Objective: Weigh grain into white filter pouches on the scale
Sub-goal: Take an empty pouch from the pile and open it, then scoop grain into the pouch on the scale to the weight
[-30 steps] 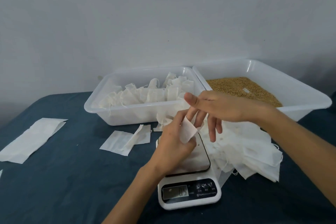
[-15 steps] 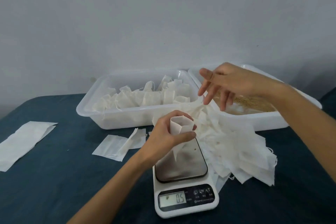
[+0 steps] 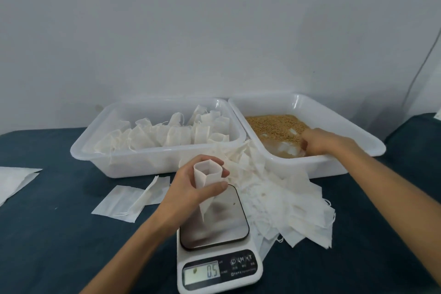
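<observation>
Grain, loose and golden (image 3: pixel 274 124), filled the clear plastic tub (image 3: pixel 334 112) behind the white digital scale (image 3: pixel 214 241); the right hand (image 3: pixel 317 142) dug in, grip unclear. Above the scale, the left hand (image 3: pixel 191 188) pinched a flimsy white filter pouch (image 3: pixel 207 174) open, best held near its rim.

Soft, even light, prob. from above; faint shadows. Scale (image 3: pixel 216 234) plate shows dull glare. Right hand (image 3: pixel 317 142) slightly blurred. Wide-angle bending at edges.

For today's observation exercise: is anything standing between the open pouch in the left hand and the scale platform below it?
Nothing visible does. The left hand holds the open pouch upright directly over the scale platform, whose steel surface beneath is bare apart from a tiny speck. The loose pouch pile lies to the right.
</observation>
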Motion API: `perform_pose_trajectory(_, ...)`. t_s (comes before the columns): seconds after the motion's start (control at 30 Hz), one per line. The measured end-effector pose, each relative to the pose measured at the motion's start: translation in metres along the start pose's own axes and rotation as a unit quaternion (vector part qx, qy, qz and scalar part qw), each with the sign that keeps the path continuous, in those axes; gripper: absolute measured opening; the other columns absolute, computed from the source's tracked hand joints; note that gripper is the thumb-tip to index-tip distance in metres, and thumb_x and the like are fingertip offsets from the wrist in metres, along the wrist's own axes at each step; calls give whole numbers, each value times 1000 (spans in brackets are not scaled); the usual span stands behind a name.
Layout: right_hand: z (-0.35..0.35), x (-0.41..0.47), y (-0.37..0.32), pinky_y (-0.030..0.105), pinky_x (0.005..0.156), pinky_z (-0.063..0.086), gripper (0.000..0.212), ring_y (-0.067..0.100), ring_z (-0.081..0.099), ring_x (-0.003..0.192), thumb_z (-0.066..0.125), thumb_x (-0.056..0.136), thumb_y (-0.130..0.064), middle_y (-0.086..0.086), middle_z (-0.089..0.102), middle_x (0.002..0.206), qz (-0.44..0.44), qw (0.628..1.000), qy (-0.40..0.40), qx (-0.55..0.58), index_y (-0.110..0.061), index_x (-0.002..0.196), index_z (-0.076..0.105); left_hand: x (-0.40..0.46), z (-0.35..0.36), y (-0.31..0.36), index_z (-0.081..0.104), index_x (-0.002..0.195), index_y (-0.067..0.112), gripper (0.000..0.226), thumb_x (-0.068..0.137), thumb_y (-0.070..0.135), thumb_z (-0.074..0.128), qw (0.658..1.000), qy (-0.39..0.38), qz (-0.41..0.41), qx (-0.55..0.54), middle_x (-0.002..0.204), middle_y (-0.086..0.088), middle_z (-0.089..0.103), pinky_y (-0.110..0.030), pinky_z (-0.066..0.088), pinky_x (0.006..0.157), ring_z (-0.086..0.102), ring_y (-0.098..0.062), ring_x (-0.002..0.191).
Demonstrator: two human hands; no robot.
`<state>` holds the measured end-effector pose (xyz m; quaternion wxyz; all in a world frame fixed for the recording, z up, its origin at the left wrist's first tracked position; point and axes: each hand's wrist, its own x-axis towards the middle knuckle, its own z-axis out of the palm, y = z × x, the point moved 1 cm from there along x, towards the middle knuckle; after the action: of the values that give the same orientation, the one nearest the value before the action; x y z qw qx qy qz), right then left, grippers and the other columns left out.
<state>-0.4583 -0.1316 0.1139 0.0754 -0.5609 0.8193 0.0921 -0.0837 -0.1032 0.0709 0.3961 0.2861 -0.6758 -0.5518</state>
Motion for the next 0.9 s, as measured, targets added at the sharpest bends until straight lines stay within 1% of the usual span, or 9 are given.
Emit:
perform_pose_trajectory(0.03,1,2,3,29,70,49,7,19,61,87,68,91,-15,6,67,103,-2,1000,-5,-6,-13,97,68,0,0,0,69,112,29,35,82,27,85,1000,2,-1,1,114,-3,77,-30,60,83,73,-20,101)
perform_pose_trajectory(0.1,1,9,13,26,62,42,14,13,56,76,73,89,-22,-1,64,88,-8,1000,-1,17,-20,80,64,1,0,0,69,112,28,34,82,26,85,1000,9,1,-4,113,-3,77,-30,60,83,73,-21,101)
perform_pose_trajectory(0.2,1,22,25,34,69,43,27,19,55,74,68,94,-30,1,62,82,-5,994,59,91,-11,78,59,1,0,1,70,111,28,34,81,25,85,1000,15,1,-7,111,-4,78,-25,58,82,74,-20,100)
perform_pose_trajectory(0.33,-2,38,22,36,62,45,25,24,57,70,59,98,-24,7,59,77,43,981,159,106,-10,78,54,-1,1,0,70,111,26,33,81,24,85,1000,9,-8,-10,111,-4,78,-32,60,87,73,-20,102)
perform_pose_trajectory(0.53,-12,49,1,34,69,45,5,30,62,88,57,97,-9,13,62,98,39,990,135,18,-6,93,60,-1,1,0,70,111,26,32,81,22,83,1000,10,-8,-19,111,-6,78,-28,60,87,74,-23,103)
perform_pose_trajectory(0.63,-14,56,-6,34,73,49,14,30,63,94,56,98,-8,14,63,110,18,991,131,23,-5,107,66,-2,3,-1,70,112,26,34,81,21,83,1000,6,-8,-19,112,-7,78,-29,60,87,74,-23,104)
perform_pose_trajectory(0.7,-14,61,-13,34,76,48,15,27,60,88,59,100,-19,11,65,103,-19,993,111,24,-6,98,66,-2,4,-1,70,113,26,35,81,22,83,1000,2,-8,-15,112,-7,77,-30,60,87,73,-22,105)
perform_pose_trajectory(0.77,-12,66,-20,33,71,43,28,25,55,78,58,101,-25,5,61,82,-54,994,96,22,-11,76,57,-3,5,0,70,112,27,35,80,22,84,1000,1,-10,-16,112,-7,77,-32,59,86,73,-21,106)
perform_pose_trajectory(0.9,-4,70,-26,33,63,39,34,21,47,64,53,98,-15,0,49,68,-78,993,91,9,-16,65,45,-3,6,1,70,111,25,34,80,20,83,1000,5,-10,-21,111,-8,77,-36,60,91,73,-24,105)
